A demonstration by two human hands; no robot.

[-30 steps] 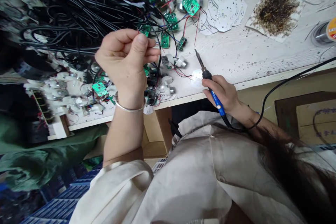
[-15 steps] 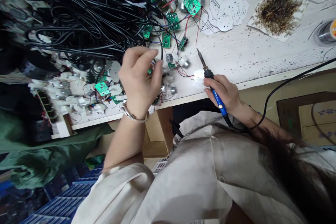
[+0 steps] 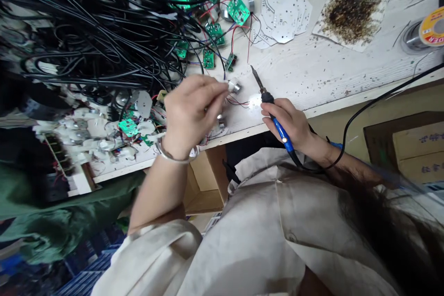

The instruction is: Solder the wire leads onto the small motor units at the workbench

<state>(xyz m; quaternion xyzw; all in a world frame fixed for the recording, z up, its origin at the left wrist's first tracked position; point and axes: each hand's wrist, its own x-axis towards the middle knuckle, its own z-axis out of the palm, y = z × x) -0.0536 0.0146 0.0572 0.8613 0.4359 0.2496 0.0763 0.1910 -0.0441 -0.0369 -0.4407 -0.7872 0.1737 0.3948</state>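
My right hand grips a blue-handled soldering iron, its dark tip pointing up and to the left above the workbench. Below that tip, close to my right fingertips, a small bright white circuit board lies with thin red wires running to it. My left hand is closed in a pinch, fingertips beside a small white-and-metal part. Whatever is between those fingers cannot be made out. Green circuit boards with wires lie just beyond my left hand.
Black cables are heaped at the back left. White perforated boards are stacked at the back. To the right are a stained pad with burnt residue and a solder spool. The iron's black cord trails off right.
My left hand has moved slightly right and down, and its fingers have come together into a pinch. My right hand keeps the soldering iron in nearly the same pose. The view has shifted slightly.
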